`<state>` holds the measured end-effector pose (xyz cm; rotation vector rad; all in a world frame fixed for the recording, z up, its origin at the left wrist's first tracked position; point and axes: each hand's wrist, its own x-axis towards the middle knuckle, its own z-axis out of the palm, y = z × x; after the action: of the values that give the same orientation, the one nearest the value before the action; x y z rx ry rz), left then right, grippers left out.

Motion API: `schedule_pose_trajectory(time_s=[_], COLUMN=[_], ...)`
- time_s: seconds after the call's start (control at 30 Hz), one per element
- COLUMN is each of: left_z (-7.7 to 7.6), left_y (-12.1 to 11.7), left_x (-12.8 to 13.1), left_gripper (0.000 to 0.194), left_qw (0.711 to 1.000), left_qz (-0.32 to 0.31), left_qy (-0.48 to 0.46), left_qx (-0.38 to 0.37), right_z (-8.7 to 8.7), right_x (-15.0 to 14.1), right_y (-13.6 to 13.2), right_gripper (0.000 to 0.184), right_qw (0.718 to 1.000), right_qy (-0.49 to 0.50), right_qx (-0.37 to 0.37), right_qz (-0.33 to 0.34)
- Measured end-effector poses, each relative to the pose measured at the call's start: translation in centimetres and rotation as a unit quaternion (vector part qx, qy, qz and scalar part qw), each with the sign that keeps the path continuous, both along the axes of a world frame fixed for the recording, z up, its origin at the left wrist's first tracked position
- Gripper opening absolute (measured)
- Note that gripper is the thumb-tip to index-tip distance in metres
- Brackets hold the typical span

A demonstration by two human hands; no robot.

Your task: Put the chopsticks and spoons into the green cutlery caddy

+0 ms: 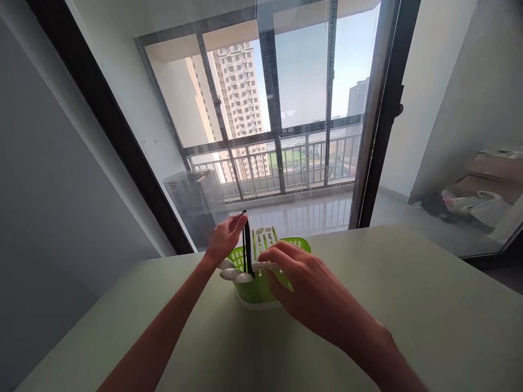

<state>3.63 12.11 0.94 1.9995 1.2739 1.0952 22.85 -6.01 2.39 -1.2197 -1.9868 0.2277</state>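
A green slotted basket [256, 292] with a white base stands on the table in front of me. A white slotted insert [261, 239] with oval holes rises at its back. My left hand [227, 235] is closed, pinching the top end of a long, thin black item [248, 247] that runs down into the basket; its exact kind is unclear. White spoon-like oval heads [231, 274] stick out at the basket's left front, below that hand. My right hand [295, 272] grips the basket's near upper edge, fingers over the white top part and thumb down the front side.
The basket rests on a pale green table [392, 283]. Behind it stands a glass door with a dark frame [378, 141], with a balcony beyond. A grey panel [61, 179] lies left. Plastic bags [476, 207] and a cardboard box [496, 174] sit on the floor at right.
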Motion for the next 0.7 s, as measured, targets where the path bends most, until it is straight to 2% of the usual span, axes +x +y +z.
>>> schedule_pose_trajectory(time_s=[0.1,0.23,0.3,0.37,0.5,0.6,0.7], left_z=[1.1,2.9,3.3,3.1,0.6,-2.3,-5.3], left_y=[0.0,0.1,0.2,0.4,1.2,1.6,1.2], left_x=[-1.5,-3.9,-5.0,-6.1,-8.4,-10.4,-12.1], left_gripper=[0.071,0.074,0.073,0.072,0.071,0.069,0.071], left_qw=[0.998,0.985,0.976,0.966,0.953,0.943,0.946], left_qz=[0.011,0.024,0.028,0.043,0.092,0.135,0.157], left_qy=[-0.066,-0.172,-0.218,-0.256,-0.289,-0.296,-0.264], left_qx=[-0.001,-0.003,0.007,0.011,-0.027,-0.074,-0.105], right_z=[-1.5,-3.6,-4.1,-4.2,-3.8,-3.6,-3.6], right_x=[-0.7,-1.4,-1.6,-1.7,-1.4,-0.6,1.1], right_y=[1.2,2.5,2.8,2.9,2.9,3.3,4.0], right_gripper=[0.035,0.044,0.046,0.045,0.039,0.035,0.032], right_qw=[0.998,0.995,0.995,0.995,0.996,0.994,0.987], right_qy=[-0.033,-0.085,-0.089,-0.088,-0.072,-0.06,-0.053], right_qx=[0.053,0.061,0.054,0.043,0.011,-0.012,-0.036], right_qz=[0.005,0.009,-0.002,-0.017,-0.055,-0.094,-0.147])
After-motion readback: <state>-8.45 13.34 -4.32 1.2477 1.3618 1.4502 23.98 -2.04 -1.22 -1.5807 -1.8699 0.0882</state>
